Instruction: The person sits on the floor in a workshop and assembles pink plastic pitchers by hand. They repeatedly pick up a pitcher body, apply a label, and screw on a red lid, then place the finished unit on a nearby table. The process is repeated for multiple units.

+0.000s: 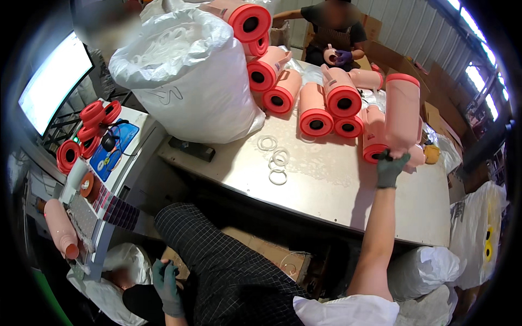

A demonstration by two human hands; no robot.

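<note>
At the right end of the table, my right hand (391, 167), in a grey-green glove, is closed around the narrow lower end of a pink jug (402, 108). The jug stands upside down, its red base uppermost and its handle on the right. Beside it several pink jugs with red bases lie on their sides, one of them a jug (373, 133) just left of my hand. Low on the left, near my lap, my left hand (166, 282) wears a matching glove. Its fingers are loosely bent and apart, and nothing shows in them.
White rings (278, 176) lie mid-table, near a dark block (191, 148). A large white sack (190, 87) of rings stands at left. Red ring-shaped parts (69, 155) and a pink bottle (61, 228) sit by the monitor (56, 81). Across the table, a person (336, 38) holds a jug.
</note>
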